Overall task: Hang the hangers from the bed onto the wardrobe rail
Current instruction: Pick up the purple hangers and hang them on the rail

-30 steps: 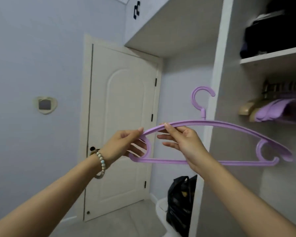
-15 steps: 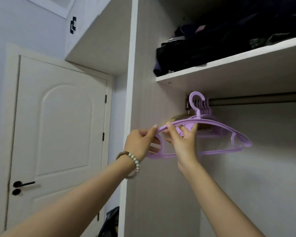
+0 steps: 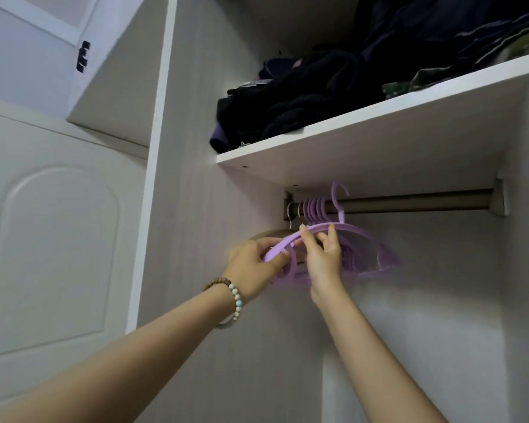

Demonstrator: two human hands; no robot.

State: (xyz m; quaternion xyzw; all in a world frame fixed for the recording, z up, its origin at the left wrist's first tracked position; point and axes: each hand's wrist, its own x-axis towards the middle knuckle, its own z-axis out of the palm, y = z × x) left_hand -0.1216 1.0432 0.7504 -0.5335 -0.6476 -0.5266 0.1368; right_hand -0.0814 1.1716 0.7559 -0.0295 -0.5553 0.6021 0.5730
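Both hands hold one purple hanger (image 3: 359, 232) just below the wardrobe rail (image 3: 409, 203), which runs from nine to three o'clock under the white shelf (image 3: 364, 123). The left hand (image 3: 254, 265), a beaded bracelet (image 3: 235, 300) on its wrist, has its fingers curled round the hanger's nine o'clock end; the right hand (image 3: 322, 264) pinches the top bar near the middle between thumb and fingers. The hanger's hook (image 3: 338, 196) stands at twelve o'clock across the rail; whether it is over it cannot be told. At its nine o'clock, more purple hooks (image 3: 313, 207) hang bunched on the rail. Dark clothes (image 3: 303, 96) lie on the shelf.
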